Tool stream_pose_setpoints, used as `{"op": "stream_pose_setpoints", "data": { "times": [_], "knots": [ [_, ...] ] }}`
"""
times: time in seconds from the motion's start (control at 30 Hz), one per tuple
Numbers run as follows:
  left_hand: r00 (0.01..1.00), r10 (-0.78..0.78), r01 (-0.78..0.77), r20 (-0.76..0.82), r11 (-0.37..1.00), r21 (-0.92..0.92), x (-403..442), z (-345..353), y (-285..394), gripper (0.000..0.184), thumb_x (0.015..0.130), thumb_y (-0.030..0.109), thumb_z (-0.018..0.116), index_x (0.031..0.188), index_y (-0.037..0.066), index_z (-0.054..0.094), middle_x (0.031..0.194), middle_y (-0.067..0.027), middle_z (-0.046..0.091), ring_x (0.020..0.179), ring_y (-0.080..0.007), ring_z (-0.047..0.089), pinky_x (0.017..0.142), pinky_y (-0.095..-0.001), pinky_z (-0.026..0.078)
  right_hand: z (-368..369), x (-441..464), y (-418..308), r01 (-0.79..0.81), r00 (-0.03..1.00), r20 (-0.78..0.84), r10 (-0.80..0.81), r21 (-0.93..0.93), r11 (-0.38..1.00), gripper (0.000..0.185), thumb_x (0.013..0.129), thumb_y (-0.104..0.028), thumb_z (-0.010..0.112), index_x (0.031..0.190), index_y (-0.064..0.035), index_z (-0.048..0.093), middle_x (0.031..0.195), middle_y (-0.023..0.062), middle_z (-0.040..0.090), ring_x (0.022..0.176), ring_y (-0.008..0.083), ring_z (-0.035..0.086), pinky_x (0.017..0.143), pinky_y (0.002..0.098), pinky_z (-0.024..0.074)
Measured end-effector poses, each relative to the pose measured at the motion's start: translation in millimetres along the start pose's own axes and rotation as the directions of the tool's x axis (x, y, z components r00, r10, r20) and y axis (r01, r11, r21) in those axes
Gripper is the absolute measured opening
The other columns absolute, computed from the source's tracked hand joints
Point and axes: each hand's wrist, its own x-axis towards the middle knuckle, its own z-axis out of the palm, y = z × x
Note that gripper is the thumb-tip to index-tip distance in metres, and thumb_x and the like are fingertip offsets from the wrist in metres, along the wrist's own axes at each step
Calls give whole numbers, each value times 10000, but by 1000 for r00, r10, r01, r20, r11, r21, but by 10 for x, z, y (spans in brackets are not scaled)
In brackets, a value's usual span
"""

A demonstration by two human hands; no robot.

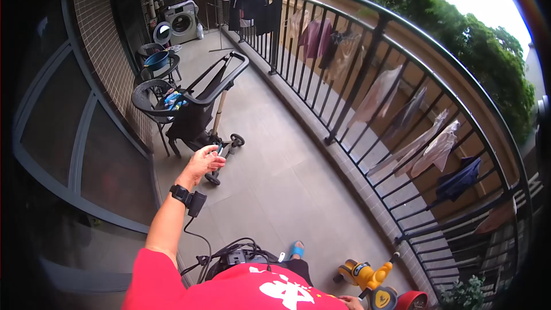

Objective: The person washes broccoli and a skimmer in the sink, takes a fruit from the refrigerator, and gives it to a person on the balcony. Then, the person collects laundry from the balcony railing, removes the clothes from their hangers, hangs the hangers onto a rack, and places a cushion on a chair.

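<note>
My left hand [204,165] reaches forward with its fingers partly spread, in front of a black stroller [198,109]. A small pale bit shows by the fingertips; I cannot make out whether it belongs to the stroller. A black band with a small box [189,199] is strapped on my left wrist, with a cable running down from it. My right hand [351,303] shows only in part at the bottom edge, beside a yellow ride-on toy [367,275]. Its fingers are mostly hidden.
Dark wicker chairs [152,95], one bearing a blue basin [156,61], line the left wall. A washing machine [182,23] stands at the far end. Clothes [376,96] hang along the black railing [379,40] at right. A red round object [412,300] lies by the toy.
</note>
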Motion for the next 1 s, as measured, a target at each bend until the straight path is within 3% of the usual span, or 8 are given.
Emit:
{"op": "stream_pose_setpoints", "data": {
  "times": [0.17,0.4,0.57,0.8,0.9,0.93,0.97,1.0],
  "knots": [
    [971,-8,-61,-237,957,-282,766,124,-39,361,971,371,541,1224,119,485,1043,-121,676,931,-218,665,816,-373,505,-457,1075,-791,24,998,60,-27,62,998,400,891,-239,651,1217,-11,607,1022,125,686,865,223,655,711,367,543],
    [917,-53,-29,-396,980,-198,1080,410,488,512,993,423,467,1369,106,327,1064,-127,650,946,-231,654,825,-393,486,-1501,2512,-2325,151,967,196,-162,70,986,392,895,-224,645,1212,3,605,1018,136,685,850,222,657,704,356,543],
    [859,-133,-20,-494,956,-293,1325,306,576,513,958,483,509,1274,96,393,1074,-116,624,934,-231,647,837,-416,485,-1939,3011,-3561,251,946,183,-269,116,961,387,898,-214,640,1209,13,603,1015,145,684,839,221,658,700,348,543],
    [707,-250,-48,-662,916,-398,2187,-255,380,750,795,570,701,1264,59,415,1323,-185,421,1215,-359,433,928,-462,445,-1750,2903,-4697,354,911,206,-359,58,933,379,902,-199,634,1204,27,601,1010,156,683,824,220,660,693,338,543],
    [645,-284,-100,-710,889,-447,2472,-470,383,767,754,535,761,1235,32,439,1290,-156,474,1180,-309,480,917,-442,453,-1420,2705,-5148,333,919,233,-318,-28,942,374,904,-188,629,1184,58,600,1022,193,678,798,239,671,702,344,551],
    [636,-305,-129,-709,864,-487,2523,-503,440,760,734,501,793,1230,34,455,1227,-121,535,1132,-275,527,890,-423,473,-1363,2511,-5459,461,863,306,-401,-155,874,414,877,-220,667,1171,65,604,1025,197,678,841,250,665,722,359,543],
    [657,-286,-181,-697,838,-514,2557,-570,464,709,707,484,821,1179,50,517,1164,-90,579,1061,-258,575,860,-405,485,-1136,2867,-5054,445,877,185,-443,31,895,485,839,-265,712,1173,68,598,1016,202,679,890,255,653,737,367,532],
    [645,-272,-258,-714,802,-539,2600,-604,457,562,729,458,809,1042,56,571,1073,-75,617,982,-227,588,810,-388,489,-1057,2743,-5402,425,891,225,-395,-100,900,513,825,-281,726,1180,65,594,1021,201,677,908,253,646,743,370,529]
  ]
}}
